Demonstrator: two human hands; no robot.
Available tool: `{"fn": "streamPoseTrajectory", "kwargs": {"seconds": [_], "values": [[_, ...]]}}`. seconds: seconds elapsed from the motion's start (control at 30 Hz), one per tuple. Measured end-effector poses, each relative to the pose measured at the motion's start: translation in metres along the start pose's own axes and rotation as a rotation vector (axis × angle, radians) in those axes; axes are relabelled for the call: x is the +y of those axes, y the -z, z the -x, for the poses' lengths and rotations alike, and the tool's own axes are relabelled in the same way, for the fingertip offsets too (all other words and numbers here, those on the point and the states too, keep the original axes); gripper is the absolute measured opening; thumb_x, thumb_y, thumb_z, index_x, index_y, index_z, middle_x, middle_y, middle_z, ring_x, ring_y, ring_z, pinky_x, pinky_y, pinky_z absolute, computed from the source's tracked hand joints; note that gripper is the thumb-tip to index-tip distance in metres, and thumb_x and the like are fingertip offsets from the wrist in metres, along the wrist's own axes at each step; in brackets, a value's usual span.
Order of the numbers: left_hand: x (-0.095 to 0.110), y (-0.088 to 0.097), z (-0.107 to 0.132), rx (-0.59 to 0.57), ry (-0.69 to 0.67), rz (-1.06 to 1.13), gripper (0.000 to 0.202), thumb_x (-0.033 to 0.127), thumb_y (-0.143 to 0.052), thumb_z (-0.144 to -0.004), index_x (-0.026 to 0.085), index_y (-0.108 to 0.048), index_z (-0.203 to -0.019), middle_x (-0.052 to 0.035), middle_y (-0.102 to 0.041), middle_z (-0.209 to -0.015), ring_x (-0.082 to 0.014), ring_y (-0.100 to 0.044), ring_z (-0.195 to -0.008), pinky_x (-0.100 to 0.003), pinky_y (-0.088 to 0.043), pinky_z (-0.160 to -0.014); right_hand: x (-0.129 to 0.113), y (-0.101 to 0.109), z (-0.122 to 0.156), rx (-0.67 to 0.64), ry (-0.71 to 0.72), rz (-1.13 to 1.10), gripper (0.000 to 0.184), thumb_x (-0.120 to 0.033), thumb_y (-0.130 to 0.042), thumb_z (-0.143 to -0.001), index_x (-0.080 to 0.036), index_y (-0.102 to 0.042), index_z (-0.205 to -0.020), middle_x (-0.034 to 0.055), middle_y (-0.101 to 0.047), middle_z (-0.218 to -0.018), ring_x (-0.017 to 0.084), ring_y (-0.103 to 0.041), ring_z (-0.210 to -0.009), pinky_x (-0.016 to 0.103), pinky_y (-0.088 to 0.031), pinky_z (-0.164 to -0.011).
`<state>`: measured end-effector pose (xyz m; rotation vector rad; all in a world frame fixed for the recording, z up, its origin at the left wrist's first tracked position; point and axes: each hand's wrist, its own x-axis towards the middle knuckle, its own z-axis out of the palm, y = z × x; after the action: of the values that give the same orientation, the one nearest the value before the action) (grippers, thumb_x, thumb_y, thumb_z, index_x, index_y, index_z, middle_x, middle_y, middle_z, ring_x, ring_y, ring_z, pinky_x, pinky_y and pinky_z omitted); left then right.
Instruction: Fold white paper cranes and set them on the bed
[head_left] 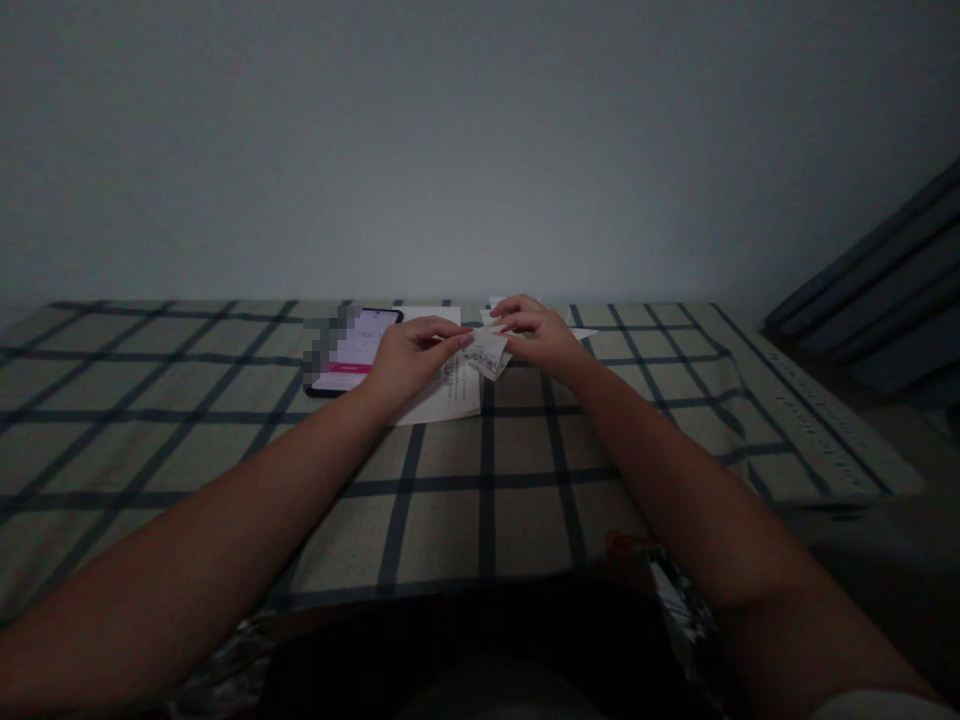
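Note:
My left hand (420,350) pinches the left edge of a small printed paper slip (487,353) between thumb and fingers. On the slip's right side my right hand (538,335) grips it with thumb and fingers closed together. The slip looks folded or creased and is held just above the table. Beneath my left hand lies a larger printed sheet (450,400), partly covered by the hand. A phone (352,350) with a lit screen and a pink bar rests left of my left hand. Another white paper piece (585,333) pokes out behind my right hand.
A checked cloth (450,520) in beige and dark blue covers the table, with lettering along its right border. The table's far edge meets a plain wall (480,150). A dark curtain (885,290) hangs at the right. The light is dim.

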<state>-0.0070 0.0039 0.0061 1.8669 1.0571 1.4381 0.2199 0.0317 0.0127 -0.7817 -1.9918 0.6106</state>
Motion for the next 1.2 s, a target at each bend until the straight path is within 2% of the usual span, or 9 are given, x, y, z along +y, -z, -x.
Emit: {"fn": "streamPoseTrajectory", "kwargs": {"seconds": [0.27, 0.57, 0.7, 0.87, 1.03, 1.2], "values": [[0.0010, 0.0014, 0.0008, -0.004, -0.064, -0.065, 0.015, 0.038, -0.079, -0.081, 0.024, -0.083, -0.085, -0.0039, -0.079, -0.087, -0.0173, -0.070, -0.079, -0.032, -0.055, -0.077, 0.0021, -0.0027, -0.0009, -0.001, 0.061, 0.044, 0.007, -0.030, -0.077, -0.081, -0.024, -0.080, -0.082, 0.0063, -0.068, -0.109, 0.022, -0.063, -0.108, 0.042, -0.048, -0.102], [0.0003, 0.0034, 0.0011, -0.041, -0.161, -0.121, 0.013, 0.035, -0.078, -0.083, 0.025, -0.083, -0.089, -0.0025, -0.077, -0.082, -0.0147, -0.067, -0.074, -0.028, -0.051, -0.071, 0.0031, -0.0027, 0.0001, -0.083, 0.082, 0.128, 0.014, -0.019, -0.073, -0.081, -0.023, -0.081, -0.091, 0.0072, -0.067, -0.116, 0.023, -0.061, -0.114, 0.044, -0.046, -0.106], [0.0014, 0.0029, 0.0020, -0.049, -0.152, -0.116, 0.014, 0.035, -0.078, -0.083, 0.024, -0.083, -0.089, -0.0027, -0.077, -0.082, -0.0149, -0.067, -0.074, -0.028, -0.051, -0.071, 0.0034, -0.0037, 0.0003, -0.121, 0.093, 0.150, 0.015, -0.019, -0.073, -0.081, -0.022, -0.081, -0.093, 0.0090, -0.066, -0.123, 0.025, -0.059, -0.119, 0.046, -0.045, -0.107], [0.0015, 0.0018, 0.0022, -0.049, -0.147, -0.098, 0.012, 0.033, -0.078, -0.083, 0.023, -0.082, -0.087, -0.0031, -0.078, -0.083, -0.0148, -0.068, -0.075, -0.028, -0.050, -0.072, 0.0047, -0.0063, 0.0014, -0.121, 0.138, 0.180, 0.012, -0.021, -0.073, -0.081, -0.021, -0.080, -0.091, 0.0094, -0.066, -0.120, 0.025, -0.061, -0.115, 0.046, -0.047, -0.104], [0.0010, 0.0016, 0.0025, -0.036, -0.135, -0.110, 0.013, 0.034, -0.077, -0.083, 0.023, -0.082, -0.088, -0.0026, -0.078, -0.084, -0.0150, -0.068, -0.076, -0.028, -0.050, -0.071, 0.0085, -0.0074, 0.0020, -0.127, 0.136, 0.175, 0.016, -0.020, -0.074, -0.080, -0.022, -0.080, -0.095, 0.0093, -0.065, -0.125, 0.026, -0.059, -0.119, 0.047, -0.045, -0.106], [0.0032, 0.0021, 0.0034, -0.065, -0.146, -0.127, 0.014, 0.035, -0.077, -0.083, 0.021, -0.082, -0.087, -0.0040, -0.079, -0.085, -0.0158, -0.069, -0.076, -0.028, -0.052, -0.073, 0.0083, -0.0081, 0.0017, -0.166, 0.147, 0.167, 0.011, -0.019, -0.072, -0.081, -0.021, -0.079, -0.090, 0.0089, -0.065, -0.125, 0.026, -0.059, -0.119, 0.046, -0.044, -0.107]]}}
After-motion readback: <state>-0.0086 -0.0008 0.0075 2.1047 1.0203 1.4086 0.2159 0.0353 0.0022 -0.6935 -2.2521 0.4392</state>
